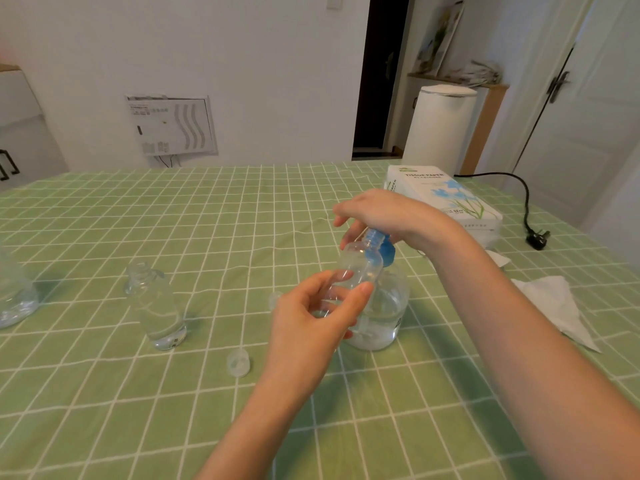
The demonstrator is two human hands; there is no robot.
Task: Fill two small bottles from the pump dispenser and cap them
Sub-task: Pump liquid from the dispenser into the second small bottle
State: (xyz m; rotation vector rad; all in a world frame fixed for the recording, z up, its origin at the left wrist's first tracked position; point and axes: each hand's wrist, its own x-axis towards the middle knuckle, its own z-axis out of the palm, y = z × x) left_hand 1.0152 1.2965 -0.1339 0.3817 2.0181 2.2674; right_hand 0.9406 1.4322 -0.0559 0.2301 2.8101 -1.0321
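Filling is under way; the left hand (311,317) pinches a small clear bottle (360,268) between thumb and curled fingers, tilting its open mouth up under the spout; the right hand (377,213) lies palm-down on the blue pump head (382,245), fingers loosely bent over the front and not clearly clasping it; the pump dispenser (384,306) stands on the green checked tablecloth (207,220) just behind the left hand. I'd call this roughly the middle of the job; the held bottle looks nearly empty and has no cap. The second small bottle (156,306) stands well apart to the left with clear liquid in it, though its level is hard to read, and I cannot tell if its top is capped; one loose clear cap (238,363) lies between it and the left wrist. A clear vessel (14,296) is cut off at the left edge; the spout tip is hidden by the fingers.
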